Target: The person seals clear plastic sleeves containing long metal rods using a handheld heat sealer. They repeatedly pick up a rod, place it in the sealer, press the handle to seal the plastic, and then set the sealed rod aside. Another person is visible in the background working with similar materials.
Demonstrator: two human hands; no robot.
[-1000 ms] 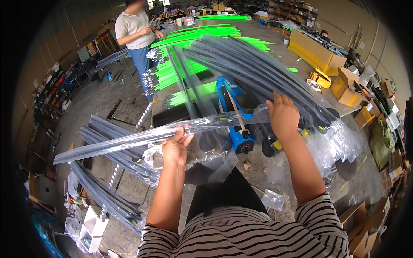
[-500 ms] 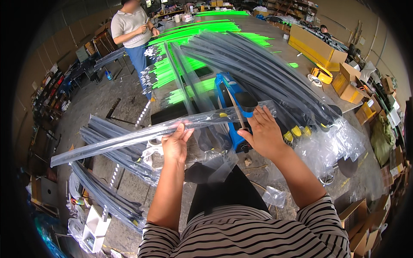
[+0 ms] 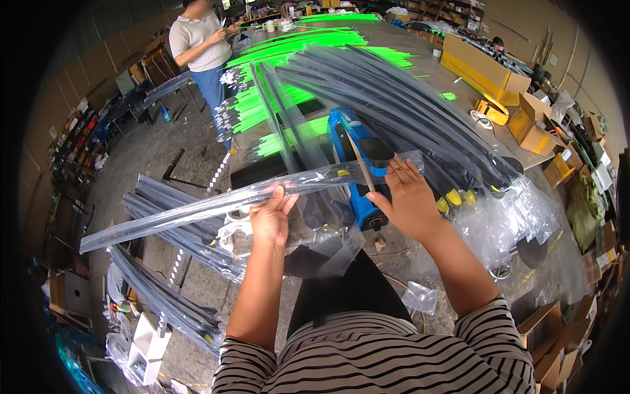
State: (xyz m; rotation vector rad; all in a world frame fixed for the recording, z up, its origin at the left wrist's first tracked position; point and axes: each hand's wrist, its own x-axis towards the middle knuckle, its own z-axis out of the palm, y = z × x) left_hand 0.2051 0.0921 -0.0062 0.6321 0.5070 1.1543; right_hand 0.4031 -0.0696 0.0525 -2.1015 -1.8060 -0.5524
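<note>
A long clear plastic sleeve point(image 3: 164, 213) with a dark strip inside lies slantwise in front of me. My left hand point(image 3: 270, 213) pinches it near the middle, thumb on top. Its right end passes under the raised-looking arm of a blue impulse heat sealer point(image 3: 341, 134) that has a black pad point(image 3: 375, 152) on the arm. My right hand point(image 3: 412, 200) rests at the sealer's right side, over the sleeve's end, fingers stretched out and thumb near the arm. Whether its fingertips press the film or the sealer, I cannot tell.
Many bagged dark strips point(image 3: 394, 108) fan across the table to the right, their loose film ends point(image 3: 518, 210) near me. Bright green rods point(image 3: 302, 49) cover the far side. Bagged bundles point(image 3: 170, 289) lie at lower left. A person point(image 3: 203, 52) stands far left; cartons point(image 3: 482, 69) stand right.
My hands and the sleeve have shifted slightly to the right, with the same grip. The person at far left has raised their hands a little.
</note>
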